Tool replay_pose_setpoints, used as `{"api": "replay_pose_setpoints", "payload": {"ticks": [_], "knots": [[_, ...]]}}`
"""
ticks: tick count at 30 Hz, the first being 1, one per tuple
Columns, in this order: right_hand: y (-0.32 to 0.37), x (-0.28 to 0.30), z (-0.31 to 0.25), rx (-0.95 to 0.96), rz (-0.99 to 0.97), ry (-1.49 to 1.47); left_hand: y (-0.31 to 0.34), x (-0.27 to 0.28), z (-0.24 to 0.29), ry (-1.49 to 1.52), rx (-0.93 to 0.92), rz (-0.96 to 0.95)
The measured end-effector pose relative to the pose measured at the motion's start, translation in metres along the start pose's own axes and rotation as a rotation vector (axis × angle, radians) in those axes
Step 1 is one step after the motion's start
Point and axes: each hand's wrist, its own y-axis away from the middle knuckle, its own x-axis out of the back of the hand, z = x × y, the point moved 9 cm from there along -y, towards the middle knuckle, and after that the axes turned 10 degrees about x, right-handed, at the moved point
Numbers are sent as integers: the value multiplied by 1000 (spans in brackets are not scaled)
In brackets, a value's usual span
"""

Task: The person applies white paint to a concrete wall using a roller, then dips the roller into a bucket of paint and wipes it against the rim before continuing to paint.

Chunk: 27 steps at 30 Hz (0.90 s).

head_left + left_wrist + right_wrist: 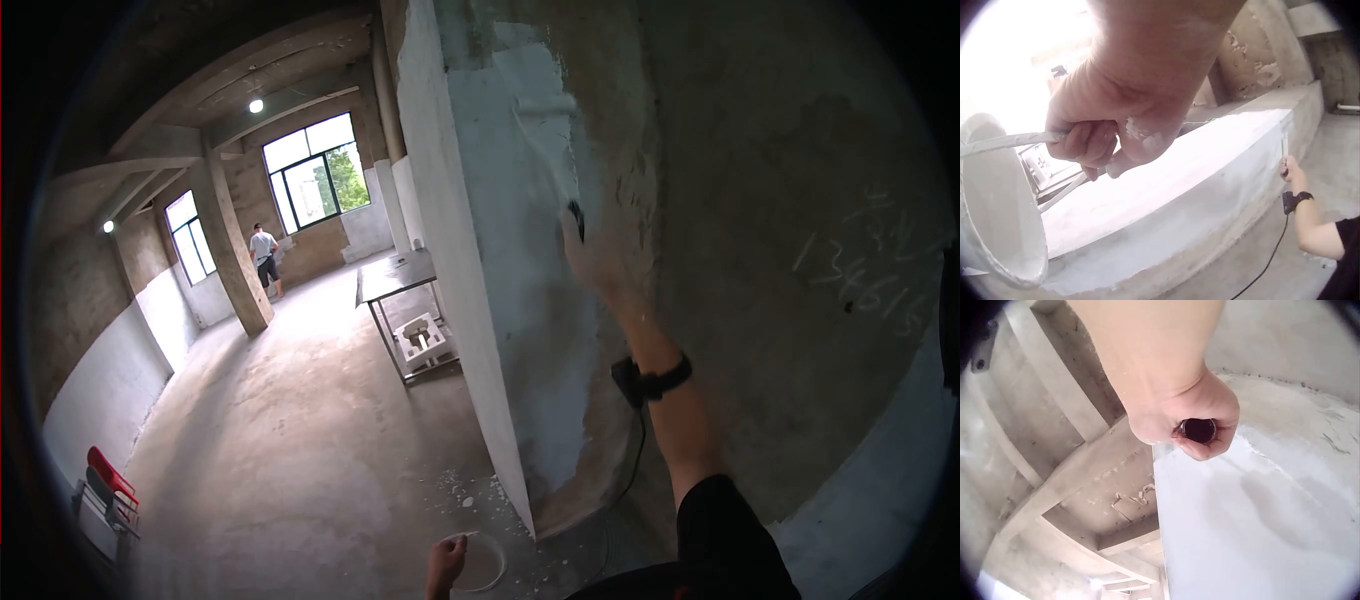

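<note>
My right hand is raised against the wall corner and grips a trowel by its handle; the dark round handle end shows in the right wrist view. Its blade reaches up along the wall, blurred in the head view. A pale, wet-looking coating covers this narrow wall face, with a ragged edge toward bare brown plaster. Low down, my left hand holds a bucket by its coated handle, fingers curled round it. White smears mark the left hand, and the bucket's inside walls are whitish.
A metal-framed table stands beyond the corner, with a white stool-like piece on its lower level. White splashes dot the floor. A black cable hangs from the right wrist. Farther off are a person, a pillar and a red chair.
</note>
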Motion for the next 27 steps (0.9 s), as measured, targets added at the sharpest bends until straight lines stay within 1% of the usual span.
{"api": "replay_pose_setpoints", "payload": {"ticks": [1,3,5,6,8,9,11,12,14,15,17,18,19,20,21,23,25,26,27], "knots": [[17,-9,12,43,-11,-160,1,0,1,-12,13,-5],[64,-21,36,-293,-273,52,1,-1,1,-28,28,-9],[104,-30,56,-111,-117,34,2,-2,2,24,4,-10],[120,-28,58,-117,-115,34,1,-3,3,18,4,-11],[150,-25,57,-117,-117,17,0,-7,-3,42,66,-45],[165,-24,57,-127,-119,14,2,-7,-5,33,73,-46],[204,-35,75,-348,-284,-54,7,-4,9,5,1,-26],[217,-32,75,-360,-287,-56,6,-5,5,-4,8,-29],[239,-26,73,-334,-312,77,2,-10,4,-3,-9,-51],[252,-24,75,-344,-315,76,3,-10,2,-11,-4,-55],[279,-23,84,-417,-366,-22,6,-10,1,45,37,-65],[289,-15,85,-420,-364,-18,7,-11,0,42,35,-70],[300,-7,88,-464,-359,-54,6,-10,-6,47,64,-70],[306,0,93,-503,-354,-91,3,-10,-8,54,91,-69],[304,12,92,-501,-353,-88,3,-9,-6,56,88,-71],[307,54,97,-605,-467,330,6,-7,-5,79,92,-68],[298,87,100,-658,-401,174,6,-6,-8,71,87,-62],[298,101,102,-657,-401,176,6,-5,-8,60,79,-56],[295,114,101,-599,-379,164,11,-2,-2,60,79,-59]]}}
